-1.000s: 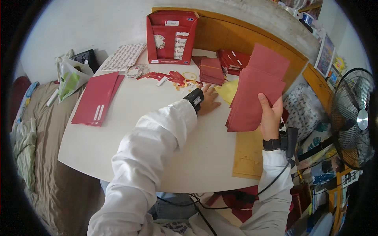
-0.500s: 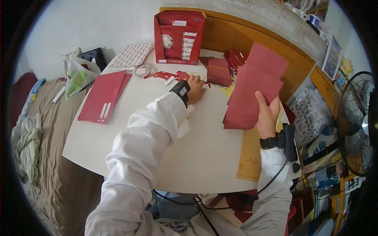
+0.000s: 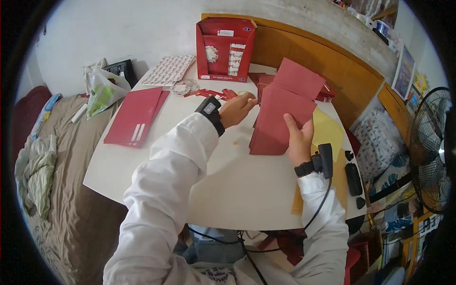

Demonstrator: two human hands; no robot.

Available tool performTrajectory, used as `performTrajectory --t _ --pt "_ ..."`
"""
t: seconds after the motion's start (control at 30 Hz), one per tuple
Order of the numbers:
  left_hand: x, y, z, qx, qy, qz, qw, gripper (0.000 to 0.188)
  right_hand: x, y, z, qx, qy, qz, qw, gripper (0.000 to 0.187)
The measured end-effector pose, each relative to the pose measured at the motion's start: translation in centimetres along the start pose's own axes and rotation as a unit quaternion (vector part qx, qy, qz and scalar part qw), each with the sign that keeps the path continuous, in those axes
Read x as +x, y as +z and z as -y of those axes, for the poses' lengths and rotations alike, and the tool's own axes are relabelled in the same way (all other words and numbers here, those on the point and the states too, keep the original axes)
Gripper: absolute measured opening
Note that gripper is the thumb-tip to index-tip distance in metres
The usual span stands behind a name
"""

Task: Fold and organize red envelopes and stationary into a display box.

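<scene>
Pale plaster wall [image 3: 118, 38] at the back; bed with a rumpled tan sheet [image 3: 71, 156] at far left. White-topped table [image 3: 237, 190] with curved edges across the middle; orange-brown wooden board [image 3: 313, 61] behind its rear right side. Black wire-caged fan [image 3: 432, 142] at far right, beyond the table edge.

On the tabletop, rear: upright red cardboard display box [image 3: 225, 47], with white patterned strips and a pale scalloped shape on its front. Left of it: white sheet with a small repeated pattern [image 3: 168, 70]. Nearer: flat overlapping dark-red folders [image 3: 126, 114], with two white bars near the lower corner.

Right of centre: stack of plain red paper pieces [image 3: 278, 116], raised and tilted above the table, uneven at the edges. Held in the right hand [image 3: 300, 137], thumb on the near face, fingers hidden behind; grip closed on the stack. Behind and to the right: yellow sheet [image 3: 328, 130], flat.

Left hand [image 3: 239, 110] just left of the stack, fingers bent and drawn together; cannot tell whether pinching anything small or touching the stack. Beyond it: jumbled red strips [image 3: 209, 93]. Smallest: orange-yellow scrap [image 3: 235, 143], nearer the table front.
</scene>
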State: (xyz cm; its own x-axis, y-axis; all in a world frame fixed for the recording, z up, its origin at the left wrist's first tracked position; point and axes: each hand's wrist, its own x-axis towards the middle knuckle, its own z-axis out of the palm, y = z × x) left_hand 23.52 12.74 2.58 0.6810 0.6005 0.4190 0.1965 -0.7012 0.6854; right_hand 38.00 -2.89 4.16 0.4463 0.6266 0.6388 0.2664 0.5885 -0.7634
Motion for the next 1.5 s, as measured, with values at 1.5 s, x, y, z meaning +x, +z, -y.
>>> performTrajectory --t 1.5 --pt "0.7 0.7 5.4 -0.268 -0.083 -0.134 0.950 0.014 1.1 -5.8 -0.9 -0.157 0.152 0.138 0.966 0.037"
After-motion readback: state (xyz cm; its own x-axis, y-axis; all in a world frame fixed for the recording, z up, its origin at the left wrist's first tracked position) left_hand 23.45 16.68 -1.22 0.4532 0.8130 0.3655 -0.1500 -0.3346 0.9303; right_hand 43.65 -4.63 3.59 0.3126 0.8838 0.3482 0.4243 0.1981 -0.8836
